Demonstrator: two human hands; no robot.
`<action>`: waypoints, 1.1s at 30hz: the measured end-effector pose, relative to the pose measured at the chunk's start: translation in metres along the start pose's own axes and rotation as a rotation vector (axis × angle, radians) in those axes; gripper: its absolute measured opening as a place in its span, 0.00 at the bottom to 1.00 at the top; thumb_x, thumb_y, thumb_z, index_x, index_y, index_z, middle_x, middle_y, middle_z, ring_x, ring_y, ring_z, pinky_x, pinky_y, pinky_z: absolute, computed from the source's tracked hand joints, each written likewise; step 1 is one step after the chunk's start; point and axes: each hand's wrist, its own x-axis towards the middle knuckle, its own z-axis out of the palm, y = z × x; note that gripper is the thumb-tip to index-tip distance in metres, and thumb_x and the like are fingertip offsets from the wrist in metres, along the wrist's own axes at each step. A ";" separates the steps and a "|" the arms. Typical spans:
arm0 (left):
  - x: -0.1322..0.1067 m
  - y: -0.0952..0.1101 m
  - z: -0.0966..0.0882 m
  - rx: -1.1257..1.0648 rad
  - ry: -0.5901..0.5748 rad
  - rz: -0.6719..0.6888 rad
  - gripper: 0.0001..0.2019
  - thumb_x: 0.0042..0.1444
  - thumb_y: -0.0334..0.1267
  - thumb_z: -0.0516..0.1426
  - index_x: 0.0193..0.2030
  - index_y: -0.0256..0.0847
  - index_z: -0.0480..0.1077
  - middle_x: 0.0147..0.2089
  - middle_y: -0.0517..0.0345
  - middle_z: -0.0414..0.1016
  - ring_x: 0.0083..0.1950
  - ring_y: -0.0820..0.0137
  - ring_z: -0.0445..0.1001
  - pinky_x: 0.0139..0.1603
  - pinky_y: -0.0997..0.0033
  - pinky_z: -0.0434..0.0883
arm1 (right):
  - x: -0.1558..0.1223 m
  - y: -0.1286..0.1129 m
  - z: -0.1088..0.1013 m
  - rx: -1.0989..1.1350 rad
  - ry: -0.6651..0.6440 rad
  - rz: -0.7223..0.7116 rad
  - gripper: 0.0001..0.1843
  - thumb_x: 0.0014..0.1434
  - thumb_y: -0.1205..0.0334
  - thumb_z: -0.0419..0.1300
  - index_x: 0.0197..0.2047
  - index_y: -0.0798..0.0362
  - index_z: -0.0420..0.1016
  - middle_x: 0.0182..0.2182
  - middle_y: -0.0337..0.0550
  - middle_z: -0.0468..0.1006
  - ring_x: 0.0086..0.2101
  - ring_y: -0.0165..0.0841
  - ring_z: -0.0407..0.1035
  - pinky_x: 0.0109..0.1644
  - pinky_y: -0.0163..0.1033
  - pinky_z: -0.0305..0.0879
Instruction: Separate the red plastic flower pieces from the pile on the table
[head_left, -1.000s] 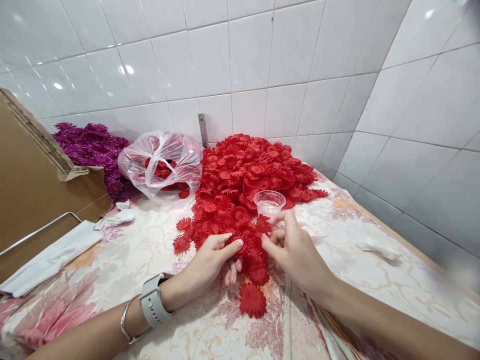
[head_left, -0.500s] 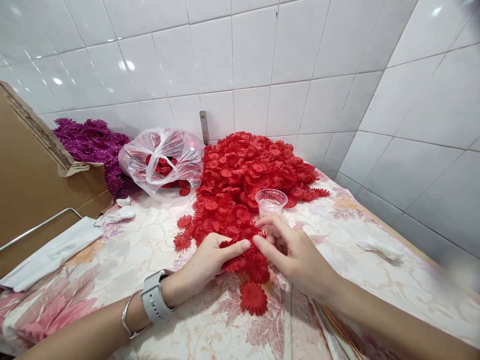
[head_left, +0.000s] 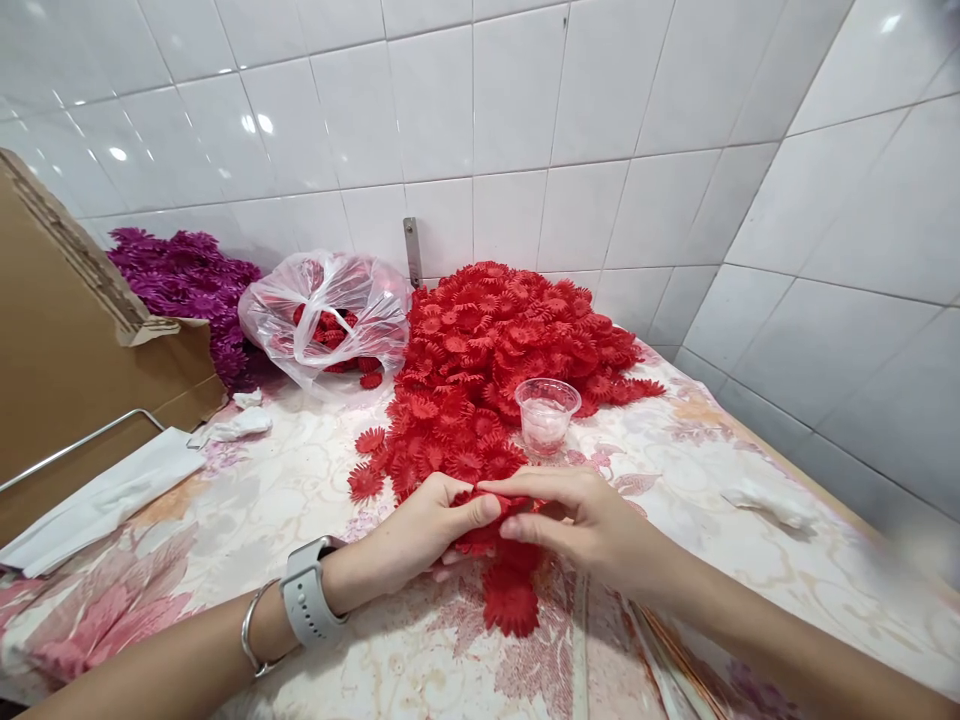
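Head view: there's a cardboard box [head_left: 67, 350] far left of the fingers [head_left: 471, 515], a floral-covered counter [head_left: 247, 520] beneath; the left hand [head_left: 431, 525] grips red flowers [head_left: 476, 547], red heap [head_left: 495, 340] just beyond; the right hand [head_left: 585, 510] touches them, its grip hard to tell, clear cup [head_left: 546, 422] beyond; white-tiled walls [head_left: 510, 120] behind and right.

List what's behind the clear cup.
A heap of red flowers rises behind the clear cup, tiled wall farther back. The heap hides its inner layers and the wall's lowest part there.
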 end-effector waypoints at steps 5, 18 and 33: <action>0.000 0.006 0.000 0.057 -0.073 -0.013 0.17 0.46 0.42 0.60 0.16 0.36 0.61 0.11 0.67 0.59 0.11 0.83 0.55 0.10 0.83 0.50 | 0.000 0.004 0.006 0.378 0.084 0.241 0.17 0.53 0.53 0.57 0.20 0.55 0.70 0.17 0.37 0.71 0.17 0.25 0.61 0.20 0.31 0.56; 0.000 0.002 0.006 -0.166 -0.107 -0.039 0.15 0.51 0.43 0.58 0.22 0.31 0.70 0.16 0.56 0.71 0.15 0.77 0.68 0.14 0.83 0.63 | 0.000 0.003 0.024 0.665 0.219 0.339 0.16 0.50 0.51 0.60 0.23 0.56 0.63 0.18 0.36 0.71 0.17 0.26 0.68 0.23 0.30 0.63; 0.000 0.002 0.008 -0.157 -0.092 -0.074 0.18 0.53 0.46 0.54 0.24 0.31 0.71 0.20 0.54 0.73 0.18 0.75 0.70 0.18 0.80 0.66 | 0.002 -0.001 0.016 0.503 0.159 0.378 0.17 0.51 0.49 0.57 0.24 0.55 0.65 0.17 0.37 0.70 0.19 0.27 0.67 0.23 0.31 0.65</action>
